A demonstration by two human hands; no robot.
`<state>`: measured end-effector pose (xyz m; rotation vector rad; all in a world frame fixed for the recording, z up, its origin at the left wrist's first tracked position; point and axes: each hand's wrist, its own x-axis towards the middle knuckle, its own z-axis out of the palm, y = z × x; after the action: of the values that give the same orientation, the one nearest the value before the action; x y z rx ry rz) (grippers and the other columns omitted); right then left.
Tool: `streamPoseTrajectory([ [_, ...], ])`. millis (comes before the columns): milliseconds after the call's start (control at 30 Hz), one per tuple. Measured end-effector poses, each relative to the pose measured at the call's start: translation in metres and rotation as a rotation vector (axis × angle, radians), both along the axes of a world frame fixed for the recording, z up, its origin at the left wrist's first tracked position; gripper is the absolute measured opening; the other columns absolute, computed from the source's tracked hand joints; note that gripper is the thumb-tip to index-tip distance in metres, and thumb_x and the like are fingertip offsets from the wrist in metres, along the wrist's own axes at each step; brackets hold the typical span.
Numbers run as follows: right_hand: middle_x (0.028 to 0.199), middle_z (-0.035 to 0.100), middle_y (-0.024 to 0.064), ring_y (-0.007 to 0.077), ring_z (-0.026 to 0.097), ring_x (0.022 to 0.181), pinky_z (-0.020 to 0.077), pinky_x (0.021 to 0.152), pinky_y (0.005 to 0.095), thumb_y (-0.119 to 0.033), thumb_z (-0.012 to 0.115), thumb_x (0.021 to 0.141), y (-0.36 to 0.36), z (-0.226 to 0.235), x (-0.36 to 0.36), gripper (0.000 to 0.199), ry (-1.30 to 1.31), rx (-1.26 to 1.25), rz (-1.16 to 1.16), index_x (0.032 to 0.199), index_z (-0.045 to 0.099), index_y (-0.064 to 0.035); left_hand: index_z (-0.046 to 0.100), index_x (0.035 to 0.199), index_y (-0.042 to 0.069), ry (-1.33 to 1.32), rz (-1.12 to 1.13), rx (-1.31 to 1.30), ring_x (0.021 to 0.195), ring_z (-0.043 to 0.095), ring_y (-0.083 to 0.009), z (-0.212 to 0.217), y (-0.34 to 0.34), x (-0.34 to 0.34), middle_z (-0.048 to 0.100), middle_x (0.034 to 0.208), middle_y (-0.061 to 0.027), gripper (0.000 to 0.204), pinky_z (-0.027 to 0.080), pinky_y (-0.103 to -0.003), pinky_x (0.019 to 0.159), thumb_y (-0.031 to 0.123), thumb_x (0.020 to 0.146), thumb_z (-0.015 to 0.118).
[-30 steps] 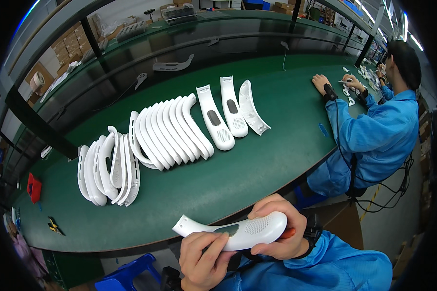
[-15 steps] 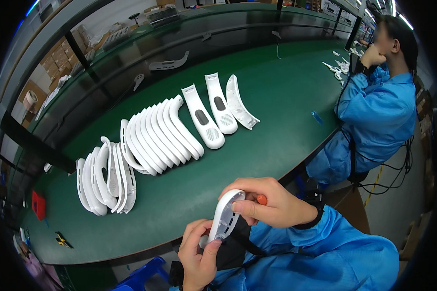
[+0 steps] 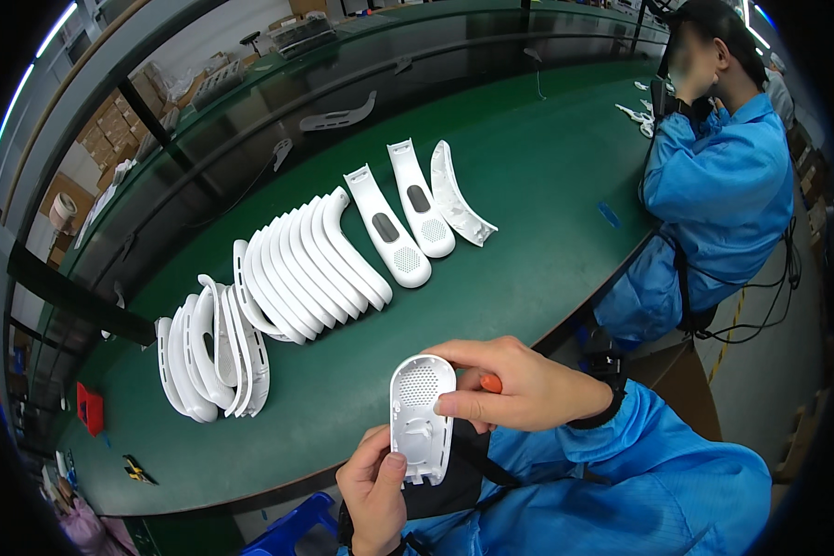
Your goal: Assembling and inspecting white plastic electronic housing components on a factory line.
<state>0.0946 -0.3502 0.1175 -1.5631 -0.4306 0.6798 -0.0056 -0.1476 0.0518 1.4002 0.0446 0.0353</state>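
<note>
White plastic shell (image 3: pixel 422 417), both hands pinching, perhaps upright

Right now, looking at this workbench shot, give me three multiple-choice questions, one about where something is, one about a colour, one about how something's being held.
1. Where do the two flat white shells with dark oval openings lie?
A. On the floor
B. On the green bench top, right of the row of curved white parts
C. In the co-worker's lap

2. What colour is the small square thing near the bench's left end?
A. Red
B. Yellow
C. White

3. How is the white plastic shell held?
A. Lying free on the bench
B. By the left hand alone
C. Between both hands, inner side facing the camera

Answers: 1 B, they lie on the green bench top just right of the row of curved white parts. 2 A, it shows plainly red. 3 C, the left hand grips its lower end and the right hand its side, with the ribbed, perforated inside showing.
</note>
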Motion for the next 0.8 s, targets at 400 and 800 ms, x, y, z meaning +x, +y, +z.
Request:
streamPoseTrajectory([
  [400,0.089,0.066,0.0152,0.0247,0.065,0.077,0.0514,0.070,0.0353,-0.031,0.073,0.080,0.020,-0.017,-0.001,0.048,-0.408,-0.150,0.101,0.112,0.058,0.0011,0.047,0.127,-0.006,0.186,0.224,-0.399,0.106,0.058,-0.0197,0.010,0.005,0.016,0.059,0.116,-0.0115,0.036,0.046,-0.033,0.092,0.015,0.098,0.050],
  [800,0.068,0.059,0.0041,0.0074,0.047,0.045,0.0362,0.040,0.0216,-0.016,0.065,0.085,0.048,-0.005,0.174,0.017,0.102,0.359,-0.231,0.084,0.061,0.0002,0.057,0.117,-0.004,-0.052,0.351,0.220,0.094,0.060,-0.0186,-0.017,0.051,0.024,0.060,0.111,-0.0129,0.024,0.049,-0.030,0.085,0.007,0.096,0.053],
])
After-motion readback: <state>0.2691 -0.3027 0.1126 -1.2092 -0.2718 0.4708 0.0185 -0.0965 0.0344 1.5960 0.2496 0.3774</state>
